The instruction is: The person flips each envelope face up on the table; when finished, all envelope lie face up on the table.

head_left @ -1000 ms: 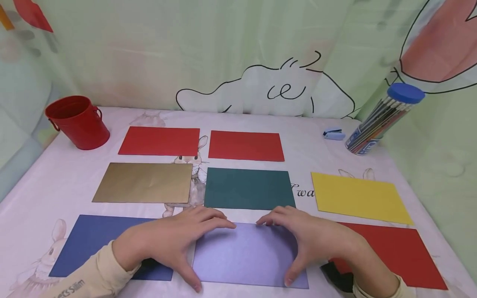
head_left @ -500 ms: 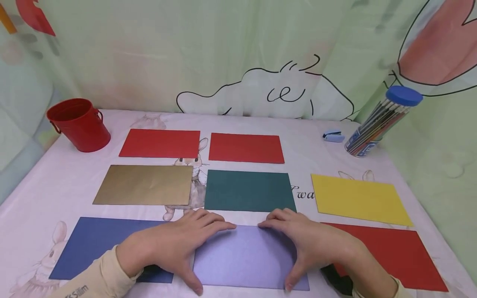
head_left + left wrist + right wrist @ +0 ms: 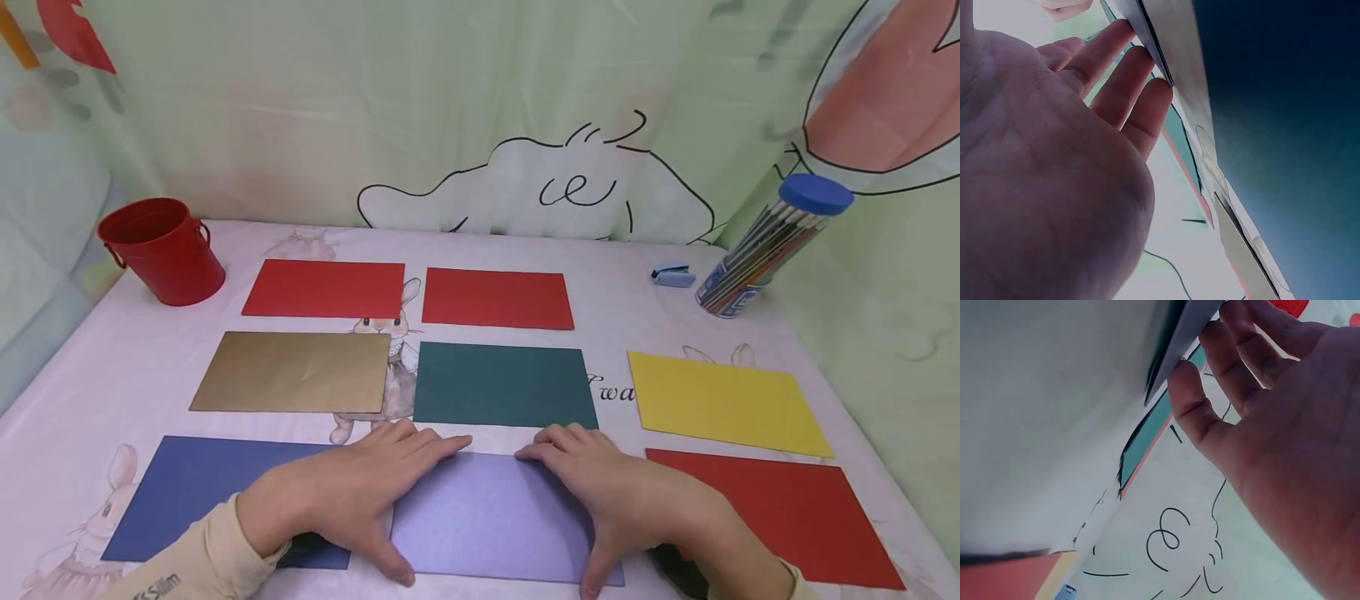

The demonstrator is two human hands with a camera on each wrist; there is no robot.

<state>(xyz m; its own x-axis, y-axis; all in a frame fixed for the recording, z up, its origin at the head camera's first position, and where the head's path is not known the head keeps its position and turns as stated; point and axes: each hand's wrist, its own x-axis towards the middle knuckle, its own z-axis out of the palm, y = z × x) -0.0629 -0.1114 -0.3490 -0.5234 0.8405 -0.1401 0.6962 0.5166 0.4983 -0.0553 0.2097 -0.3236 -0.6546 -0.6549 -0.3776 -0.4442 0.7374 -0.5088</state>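
A lavender rectangular sheet (image 3: 495, 521) lies flat on the table at the front middle in the head view. My left hand (image 3: 367, 492) spans its left side, fingers by the far edge and thumb down at the near left corner. Across from it, my right hand (image 3: 633, 487) arches over the right side, its thumb at the near right corner. The left wrist view has the left fingertips (image 3: 1161, 87) right at the sheet's edge. In the right wrist view, the right fingertips (image 3: 1184, 372) likewise meet the sheet's edge.
Around it lie a blue sheet (image 3: 202, 492), a gold sheet (image 3: 292, 372), a dark green sheet (image 3: 502, 383), a yellow sheet (image 3: 727, 402) and several red sheets (image 3: 497, 297). Behind them stand a red bucket (image 3: 168, 267), a light blue stapler (image 3: 673, 275) and a blue-lidded pencil tub (image 3: 765, 258).
My right thumb has slid slightly toward the front edge. The left index finger has risen a little. The lavender sheet lies where it was, and the head view has shifted slightly.
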